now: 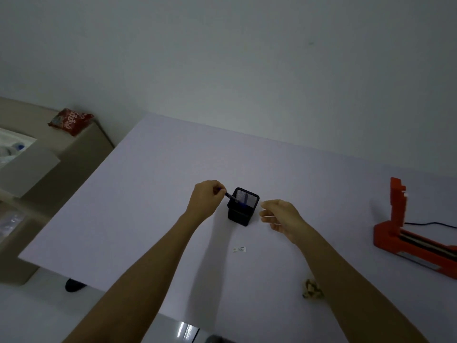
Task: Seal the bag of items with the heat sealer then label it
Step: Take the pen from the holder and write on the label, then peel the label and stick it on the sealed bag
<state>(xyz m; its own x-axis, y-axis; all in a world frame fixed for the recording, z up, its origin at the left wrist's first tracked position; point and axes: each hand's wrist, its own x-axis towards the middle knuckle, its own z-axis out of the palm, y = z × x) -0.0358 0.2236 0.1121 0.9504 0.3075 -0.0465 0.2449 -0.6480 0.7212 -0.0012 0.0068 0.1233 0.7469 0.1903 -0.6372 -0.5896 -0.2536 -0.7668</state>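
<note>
A black mesh pen holder [243,206] stands in the middle of the white table [148,194]. My left hand [205,201] grips a blue pen [232,196] whose tip end reaches into the holder. My right hand [279,217] hovers just right of the holder with fingers loosely apart, holding nothing. A small white label [239,249] lies on the table nearer to me. The orange heat sealer [405,233] sits at the right edge with its arm raised. A small crumpled packet [312,289] lies partly hidden under my right forearm.
A red snack bag [70,120] rests on a beige cabinet [81,144] to the far left. A black cable [430,224] runs from the sealer to the right. The wall stands behind the table's far edge.
</note>
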